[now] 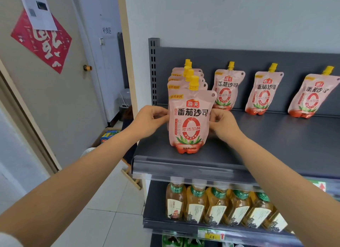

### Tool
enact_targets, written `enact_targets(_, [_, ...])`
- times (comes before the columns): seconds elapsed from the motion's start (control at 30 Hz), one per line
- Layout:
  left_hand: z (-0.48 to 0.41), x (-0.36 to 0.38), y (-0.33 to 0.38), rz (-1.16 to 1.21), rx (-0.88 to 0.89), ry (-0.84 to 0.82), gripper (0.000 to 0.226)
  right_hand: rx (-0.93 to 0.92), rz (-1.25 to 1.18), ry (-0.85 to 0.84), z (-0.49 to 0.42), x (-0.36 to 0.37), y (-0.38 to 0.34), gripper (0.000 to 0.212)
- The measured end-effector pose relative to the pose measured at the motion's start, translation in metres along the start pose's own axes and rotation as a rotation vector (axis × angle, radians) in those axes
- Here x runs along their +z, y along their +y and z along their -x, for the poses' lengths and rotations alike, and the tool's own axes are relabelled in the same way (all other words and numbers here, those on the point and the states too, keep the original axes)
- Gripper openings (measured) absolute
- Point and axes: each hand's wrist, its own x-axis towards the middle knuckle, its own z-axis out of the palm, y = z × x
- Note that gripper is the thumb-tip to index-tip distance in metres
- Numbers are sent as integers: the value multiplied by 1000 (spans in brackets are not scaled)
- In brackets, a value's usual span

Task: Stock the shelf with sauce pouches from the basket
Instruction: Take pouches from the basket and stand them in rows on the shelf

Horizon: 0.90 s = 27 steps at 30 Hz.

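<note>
Both hands' fingers (162,112) pinch front sauce pouch (190,121) edges, upright on shelf (276,143).

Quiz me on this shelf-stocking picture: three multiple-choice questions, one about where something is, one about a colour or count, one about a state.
1. Where do the tea bottles stand?
A. On the shelf below the pouches
B. On the floor
C. Beside the pouches on the same shelf

2. What colour are the pouch caps?
A. Green
B. Yellow
C. Black

3. How is the front pouch held?
A. Lying flat, untouched
B. Hanging from one hand
C. Upright on the shelf, a hand at each side

Answers:
1 A, the bottles line the tier underneath.
2 B, every visible spout cap is yellow.
3 C, the left hand and right hand pinch its edges while its base rests on the shelf.
</note>
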Motion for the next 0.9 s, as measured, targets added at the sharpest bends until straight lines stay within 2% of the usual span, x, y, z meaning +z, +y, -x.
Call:
enact_targets(0.1, [2,0,0,12,0,-30,23,18,-18,-36,2,-7,-1,35])
enact_targets(0.37, [0,-4,-1,8,1,-84,26,-42,44,-82,7,-9,-9,5])
enact_targets(0.57, [-5,-9,-2,-46,17,-98,25,-92,106,-56,5,-6,-5,14])
enact_targets(0.73, [-3,-9,-3,-106,-7,-111,22,-35,99,-62,9,-8,-8,9])
enact_targets(0.83, [5,-15,-8,-240,-41,-60,8,-29,167,-170,14,-22,-10,15])
enact_targets(0.9, [15,-19,-9,-214,-35,-121,6,-55,221,-317,19,-32,-12,21])
